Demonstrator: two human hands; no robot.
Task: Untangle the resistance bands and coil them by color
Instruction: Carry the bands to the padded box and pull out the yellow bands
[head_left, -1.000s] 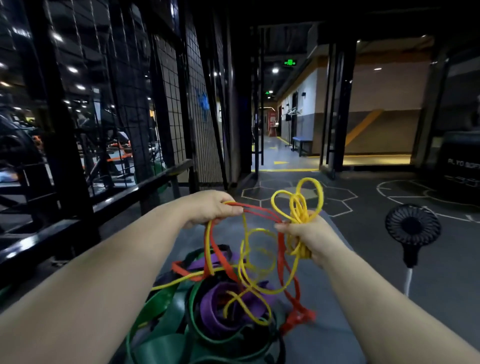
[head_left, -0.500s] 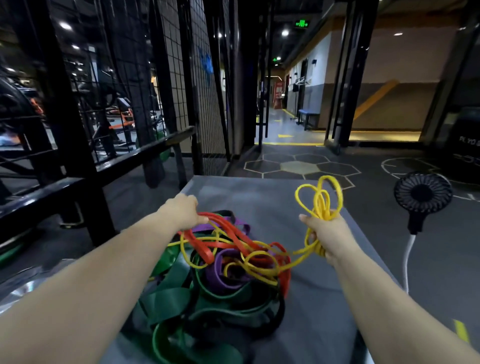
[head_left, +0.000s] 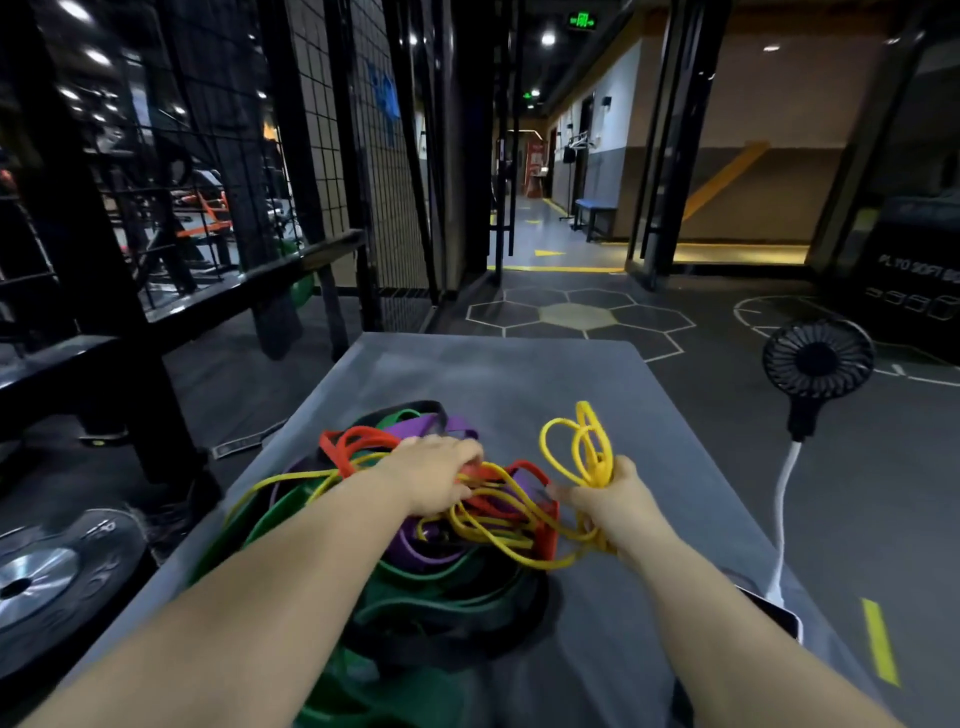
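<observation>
While my right hand (head_left: 605, 501) grips a bunch of yellow band (head_left: 587, 449) loops, I see my left hand (head_left: 434, 475), fingers curled into the tangled bands (head_left: 441, 551) on the grey worktop (head_left: 519, 374), grip unclear.

Both forearms bare, no sleeves or jewellery.

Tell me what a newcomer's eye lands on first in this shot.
First, the bright tangle of resistance bands heaped on the near half of the grey table: yellow, red, purple and green against a dim gym. Next, the right hand gripping a bunch of yellow loops raised above the pile's right edge, while the left hand presses into the tangle. A small black fan stands to the table's right.
</observation>
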